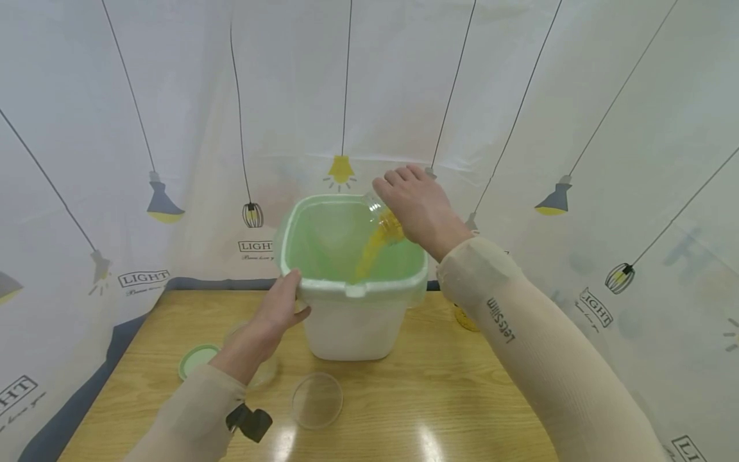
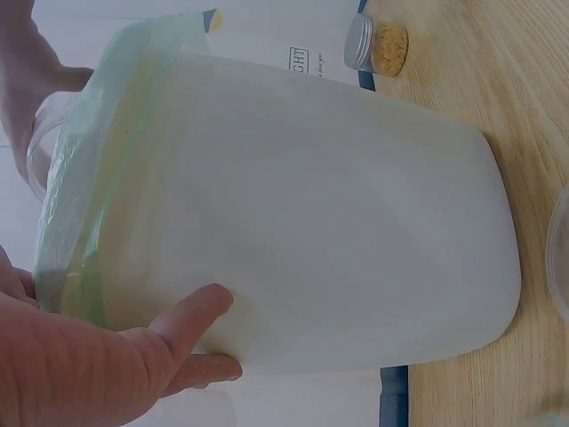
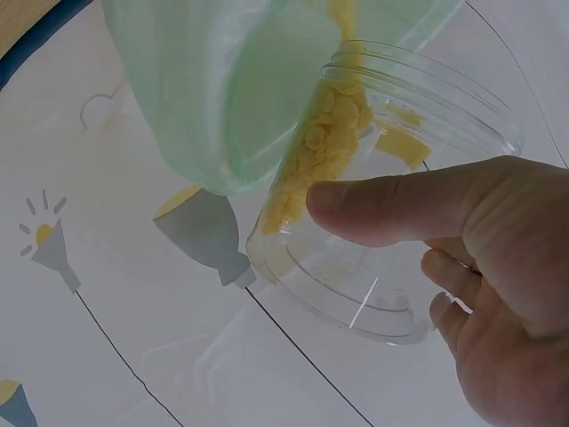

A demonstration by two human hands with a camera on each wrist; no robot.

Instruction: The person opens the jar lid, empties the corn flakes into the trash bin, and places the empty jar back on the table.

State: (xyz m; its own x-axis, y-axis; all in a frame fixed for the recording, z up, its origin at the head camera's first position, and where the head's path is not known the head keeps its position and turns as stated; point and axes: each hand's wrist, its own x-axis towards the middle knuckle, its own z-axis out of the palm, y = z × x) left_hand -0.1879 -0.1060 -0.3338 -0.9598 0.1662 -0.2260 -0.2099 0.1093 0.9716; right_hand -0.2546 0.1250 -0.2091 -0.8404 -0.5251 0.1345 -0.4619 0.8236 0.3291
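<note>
Emptying is well under way: right hand (image 1: 418, 208) is holding a clear jar (image 3: 373, 213) tipped mouth-down over the far right side of a white bin (image 1: 352, 321), and yellow flakes (image 1: 372, 253) are streaming out into the green bag (image 1: 323, 240) lining it. Thumb and fingers (image 3: 391, 209) are wrapping round the jar's wall near its base. Judging from the right wrist view, a good part of the flakes is still sliding along the jar's lower side and neck, so the jar is not yet empty. How much is already lying in the bin I cannot tell; the bag's bottom is not clearly showing.

Left hand (image 1: 280, 308) is steadying the bin, thumb hooking over the near left rim and fingers (image 2: 191, 342) lying against the outer wall, just below the folded-over bag edge.

Bin is standing toward the back edge of the counter (image 1: 462, 385). A clear round lid (image 1: 316, 400) is lying in front of it; a green lid (image 1: 197, 359) is lying toward the left edge. A second jar with a metal cap (image 2: 378, 44), holding something yellowish, is lying on its side behind the bin on the right.
</note>
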